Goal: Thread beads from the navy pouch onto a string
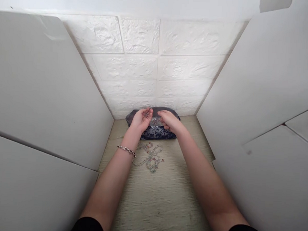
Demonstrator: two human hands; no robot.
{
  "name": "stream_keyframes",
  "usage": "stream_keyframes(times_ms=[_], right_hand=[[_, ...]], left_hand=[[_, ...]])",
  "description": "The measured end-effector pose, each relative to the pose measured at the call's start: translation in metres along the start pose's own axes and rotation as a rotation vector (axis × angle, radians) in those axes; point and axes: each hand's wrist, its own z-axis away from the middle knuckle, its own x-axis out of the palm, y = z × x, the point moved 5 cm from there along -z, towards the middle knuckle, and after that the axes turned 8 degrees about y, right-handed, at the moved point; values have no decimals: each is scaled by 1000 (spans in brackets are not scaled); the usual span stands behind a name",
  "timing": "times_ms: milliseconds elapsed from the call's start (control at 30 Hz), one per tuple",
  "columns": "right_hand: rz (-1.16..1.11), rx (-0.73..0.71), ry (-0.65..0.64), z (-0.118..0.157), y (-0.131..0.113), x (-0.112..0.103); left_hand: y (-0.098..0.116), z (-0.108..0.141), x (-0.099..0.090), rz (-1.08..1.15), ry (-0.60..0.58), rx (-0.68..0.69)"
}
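A dark blue patterned pouch (pixel 158 133) lies open against the far wall, with small pale and pinkish items inside it. Over its left part is my left hand (pixel 142 119), palm up and fingers curled, with something small and hard to make out at the fingertips. My right hand (pixel 167 120) is over the right part of the pouch, its fingers bent together; what they hold, if anything, is too small to name. In front of the pouch, strands of pale beads (pixel 153 160) lie looped on the greenish wooden surface (pixel 159 205).
White panels stand on the left (pixel 49 89) and on the right (pixel 248 82), narrowing toward a white brick-patterned wall (pixel 138 66). A chain bracelet (pixel 126 149) is round my left wrist.
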Motion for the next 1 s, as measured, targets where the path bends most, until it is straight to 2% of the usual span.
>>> stream_keyframes(times_ms=[133, 233, 367, 433, 633, 1000], right_hand=[[109, 10, -50, -1, 0, -1], [244, -130, -29, -3, -5, -5], [422, -353, 95, -2, -18, -12], [477, -415, 112, 2, -25, -12], [654, -600, 217, 15, -45, -13], [1006, -757, 233, 38, -57, -3]], left_hand=[[-1, 6, 4, -79, -102, -34], [-4, 11, 7, -127, -170, -63], [-7, 15, 8, -155, -224, -118], [-8, 16, 8, -190, -253, -144], [-7, 19, 5, -288, -258, -164], [-6, 21, 7, -311, -353, -161]])
